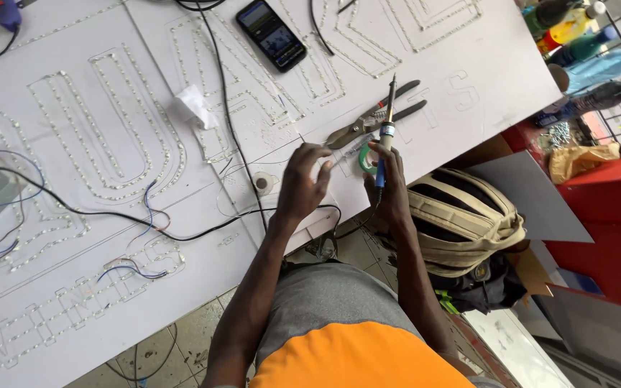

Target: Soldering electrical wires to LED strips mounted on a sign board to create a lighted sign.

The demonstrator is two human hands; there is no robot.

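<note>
In the middle of the frame, the right hand (389, 188) holds a soldering iron (385, 133) with a blue handle, its tip pointing up. The left hand (302, 185) sits just beside it, fingers curled on something small (too small to tell what). Metal snips (371, 118) lie on the white board (109, 237) just above the hands. A phone (272, 34) lies near the top.
</note>
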